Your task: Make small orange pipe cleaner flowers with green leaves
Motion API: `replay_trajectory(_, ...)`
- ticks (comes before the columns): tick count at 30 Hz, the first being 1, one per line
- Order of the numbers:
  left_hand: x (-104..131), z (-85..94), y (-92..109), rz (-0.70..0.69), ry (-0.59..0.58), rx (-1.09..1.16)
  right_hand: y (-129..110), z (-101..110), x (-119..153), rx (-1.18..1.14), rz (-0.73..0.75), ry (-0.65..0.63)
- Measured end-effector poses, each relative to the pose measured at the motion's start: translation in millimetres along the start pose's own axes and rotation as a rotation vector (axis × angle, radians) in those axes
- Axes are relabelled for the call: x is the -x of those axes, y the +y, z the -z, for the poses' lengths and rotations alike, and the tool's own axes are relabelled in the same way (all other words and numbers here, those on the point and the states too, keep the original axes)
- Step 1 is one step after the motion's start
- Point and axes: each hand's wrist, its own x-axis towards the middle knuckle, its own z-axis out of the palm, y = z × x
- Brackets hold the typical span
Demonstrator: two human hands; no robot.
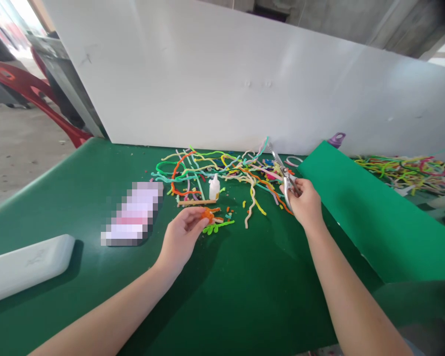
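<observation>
My left hand pinches a small orange fuzzy pipe cleaner piece between thumb and fingertips. Just below it on the table lies a bright green looped pipe cleaner. My right hand is closed around the handles of silver metal scissors, whose tip points up and away over a heap of coloured pipe cleaners. Between the hands stands a small white glue bottle, with a thin wooden stick lying before it. Small cut bits are scattered beside the orange piece.
A phone with a blurred screen lies left on the green table. Nearer is a long white case. A green board and more pipe cleaners lie right. A white panel borders the back; a red chair stands left.
</observation>
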Motion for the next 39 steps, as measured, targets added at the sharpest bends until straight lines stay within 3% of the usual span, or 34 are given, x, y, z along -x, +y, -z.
replay_trajectory(6, 0.2, -0.4, 3.2, 0.021, -0.018, -0.024, -10.9, -5.0, 3.7, -0.253, -0.067, 0.065)
replay_trajectory(12, 0.2, -0.8, 3.2, 0.039, -0.025, -0.002, -20.9, -0.7, 6.8, -0.293, 0.036, -0.093)
replay_trajectory(17, -0.6, -0.1, 1.4, 0.055, 0.004, 0.075, -25.2, -2.1, 16.1, -0.167, 0.219, -0.223)
replay_trajectory(22, 0.4, 1.5, 1.9, 0.083, 0.015, 0.173, -43.3, -7.4, 39.8, 0.079, 0.534, -0.158)
replay_trajectory(26, 1.6, 1.0, 3.2, 0.085, 0.033, 0.27, -60.0, -12.6, 63.8, 0.186, 0.723, -0.26)
replay_trajectory(32, 1.5, 1.2, 2.5, 0.045, 0.044, 0.249, -67.7, -21.2, 82.2, 0.248, 0.8, -0.387)
replay_trajectory(39, 2.6, 0.7, 4.6, 0.07, 0.025, 0.274, -66.7, -23.7, 83.9, 0.271, 0.793, -0.431)
